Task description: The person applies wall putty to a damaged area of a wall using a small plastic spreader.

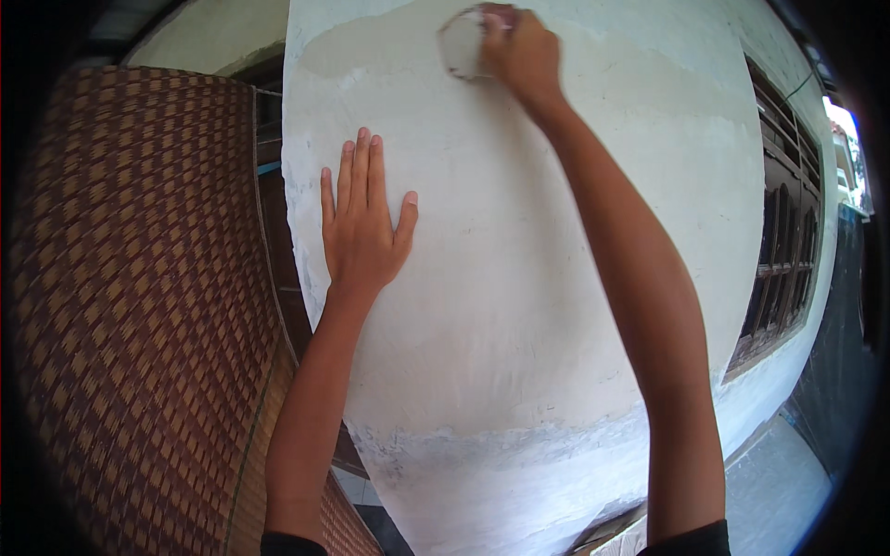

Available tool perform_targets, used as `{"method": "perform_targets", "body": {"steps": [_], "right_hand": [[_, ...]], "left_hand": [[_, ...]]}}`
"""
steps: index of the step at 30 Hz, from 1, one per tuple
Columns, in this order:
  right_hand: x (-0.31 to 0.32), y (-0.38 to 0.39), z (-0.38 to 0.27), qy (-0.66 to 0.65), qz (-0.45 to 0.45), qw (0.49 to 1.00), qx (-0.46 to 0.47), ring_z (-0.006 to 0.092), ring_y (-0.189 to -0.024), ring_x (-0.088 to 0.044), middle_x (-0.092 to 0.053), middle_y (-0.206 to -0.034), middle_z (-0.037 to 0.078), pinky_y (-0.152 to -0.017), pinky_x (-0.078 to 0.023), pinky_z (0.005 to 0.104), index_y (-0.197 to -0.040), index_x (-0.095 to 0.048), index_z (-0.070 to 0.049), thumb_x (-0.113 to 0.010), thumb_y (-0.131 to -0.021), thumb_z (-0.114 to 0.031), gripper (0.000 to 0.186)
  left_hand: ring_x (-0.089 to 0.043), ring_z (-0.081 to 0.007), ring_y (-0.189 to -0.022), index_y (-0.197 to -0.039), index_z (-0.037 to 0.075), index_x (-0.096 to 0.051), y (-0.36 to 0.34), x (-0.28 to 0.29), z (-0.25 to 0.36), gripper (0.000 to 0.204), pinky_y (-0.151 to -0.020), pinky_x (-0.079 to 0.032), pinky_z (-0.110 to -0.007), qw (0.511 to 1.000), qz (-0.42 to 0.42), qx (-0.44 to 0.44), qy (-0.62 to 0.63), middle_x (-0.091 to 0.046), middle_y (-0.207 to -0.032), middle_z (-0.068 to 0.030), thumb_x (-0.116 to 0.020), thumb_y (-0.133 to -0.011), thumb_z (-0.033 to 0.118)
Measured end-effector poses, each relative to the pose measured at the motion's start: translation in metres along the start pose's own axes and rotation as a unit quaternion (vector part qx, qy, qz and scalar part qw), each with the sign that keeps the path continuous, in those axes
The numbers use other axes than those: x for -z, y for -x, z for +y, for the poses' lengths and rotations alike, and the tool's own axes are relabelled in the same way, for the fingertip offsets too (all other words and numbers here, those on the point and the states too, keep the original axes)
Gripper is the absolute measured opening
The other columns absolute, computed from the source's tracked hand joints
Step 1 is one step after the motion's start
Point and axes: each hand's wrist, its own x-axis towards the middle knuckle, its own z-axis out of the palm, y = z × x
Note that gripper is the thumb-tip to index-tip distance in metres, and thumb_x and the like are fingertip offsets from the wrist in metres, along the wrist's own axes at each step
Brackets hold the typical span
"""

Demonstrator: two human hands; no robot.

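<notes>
My left hand (363,222) lies flat against a pale, plastered wall (482,306), fingers stretched upward and thumb out to the side; it holds nothing. Higher up and to the right, my right hand (524,54) is closed round the reddish handle of a scraper (461,43). The scraper's broad, whitish, stained blade points left and lies at the wall surface; whether its edge presses on the wall I cannot tell. Around it the plaster shows patches of slightly different beige and white.
A brown woven mat (139,306) hangs along the left, beside the wall's edge. On the right is a dark wooden window (788,222) with bars. Rough white patching (501,473) covers the wall's lower part. Grey floor (779,482) shows at lower right.
</notes>
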Motion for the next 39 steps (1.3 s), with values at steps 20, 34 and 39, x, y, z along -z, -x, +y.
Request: {"method": "perform_targets", "body": {"steps": [20, 34, 39], "right_hand": [[-0.017, 0.039, -0.053, 0.023, -0.010, 1.000, -0.001, 0.0312, -0.093, -0.062, -0.067, -0.091, 0.018, -0.085, -0.041, 0.0459, -0.107, -0.061, 0.000, -0.056, -0.094, -0.030, 0.033], [0.120, 0.027, 0.066, -0.046, 0.054, 0.979, -0.191, 0.0385, -0.090, -0.068, -0.070, -0.093, 0.022, -0.088, -0.051, 0.0440, -0.107, -0.061, 0.004, -0.059, -0.094, -0.030, 0.037], [0.145, 0.050, 0.090, -0.213, 0.021, 0.943, -0.257, 0.0244, -0.099, -0.064, -0.067, -0.107, 0.015, -0.088, -0.049, 0.0362, -0.116, -0.060, 0.003, -0.054, -0.099, -0.034, 0.041]], "left_hand": [[-0.018, -0.0342, -0.151, -0.155, -0.001, -0.019, 0.009, -0.004, 0.025, 0.072, -0.121, -0.011, -0.052, 0.999, -0.027, 0.024, -0.001, -0.020, -0.162, -0.0181, -0.049, -0.096, 0.025], [-0.016, -0.0353, -0.151, -0.155, -0.003, -0.017, 0.025, -0.010, 0.049, 0.071, -0.121, -0.009, -0.052, 0.999, -0.032, 0.036, 0.000, -0.018, -0.162, -0.0197, -0.048, -0.096, 0.021], [-0.015, -0.0352, -0.151, -0.156, -0.002, -0.017, 0.034, -0.013, 0.063, 0.068, -0.121, -0.009, -0.052, 0.998, -0.049, 0.050, -0.001, -0.017, -0.163, -0.0197, -0.045, -0.098, 0.021]]}}
